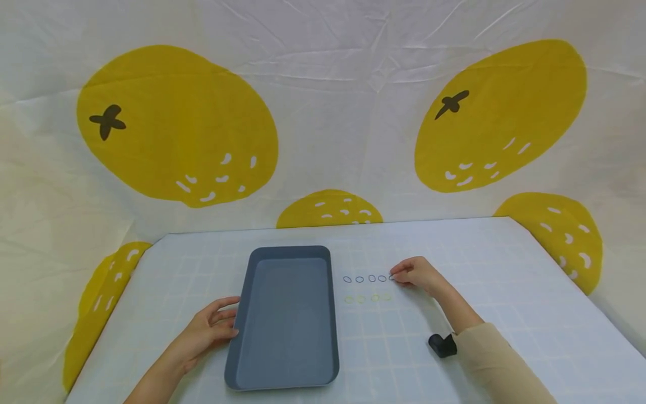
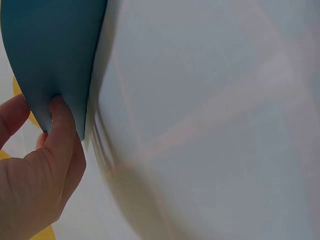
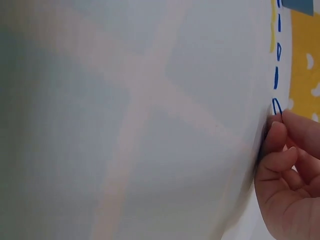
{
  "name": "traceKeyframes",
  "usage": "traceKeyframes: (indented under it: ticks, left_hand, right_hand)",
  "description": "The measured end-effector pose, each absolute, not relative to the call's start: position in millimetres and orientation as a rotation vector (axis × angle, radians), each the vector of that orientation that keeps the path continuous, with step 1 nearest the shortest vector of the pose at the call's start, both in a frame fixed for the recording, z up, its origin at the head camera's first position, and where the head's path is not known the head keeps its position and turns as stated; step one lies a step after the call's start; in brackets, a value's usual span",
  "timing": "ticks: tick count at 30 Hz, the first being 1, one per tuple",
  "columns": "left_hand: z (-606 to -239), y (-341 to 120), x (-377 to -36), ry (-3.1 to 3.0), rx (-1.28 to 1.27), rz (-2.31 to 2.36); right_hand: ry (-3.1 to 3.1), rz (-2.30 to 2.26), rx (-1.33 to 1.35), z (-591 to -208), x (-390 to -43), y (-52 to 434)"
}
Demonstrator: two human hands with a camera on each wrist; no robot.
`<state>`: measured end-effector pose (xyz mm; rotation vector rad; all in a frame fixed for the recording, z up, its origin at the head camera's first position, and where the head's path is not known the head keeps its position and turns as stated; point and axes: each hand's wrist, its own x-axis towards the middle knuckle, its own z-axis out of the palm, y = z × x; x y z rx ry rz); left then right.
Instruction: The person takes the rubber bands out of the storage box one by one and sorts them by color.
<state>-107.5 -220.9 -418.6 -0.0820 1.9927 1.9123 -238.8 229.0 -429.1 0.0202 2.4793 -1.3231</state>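
tray [image 1: 285, 314], long axis pointing away

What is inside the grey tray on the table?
Nothing shows inside the grey tray: its bare floor is visible all over. The left hand touches its outer left wall; what lies underneath is hidden.

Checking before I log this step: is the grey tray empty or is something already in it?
Empty: the tray shows only its bare grey floor, and the small rings all lie on the table beside it.

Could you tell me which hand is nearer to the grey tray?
Left. The left hand touches the grey tray at its left rim; the right hand lies apart to its right, pinching a blue ring.
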Motion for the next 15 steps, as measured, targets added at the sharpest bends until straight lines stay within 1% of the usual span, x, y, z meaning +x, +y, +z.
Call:
traceKeyframes:
  ticks: [9,13,15]
  left_hand:
    - [-418.5,-220.0,-110.2,1.981,-0.075,1.922]
    - [-418.9,-223.7,-110.0,2.035,-0.142,1.909]
    - [-417.1,-228.8,-108.9,2.09,-0.215,1.921]
  right_hand:
    - [2.499,-1.264,0.063,-419.4,-238.1,231.6]
    - [2.524,-1.257,0.041,-413.4,-238.1,236.4]
    - [2.576,-1.246,0.007,-409.5,-238.0,240.7]
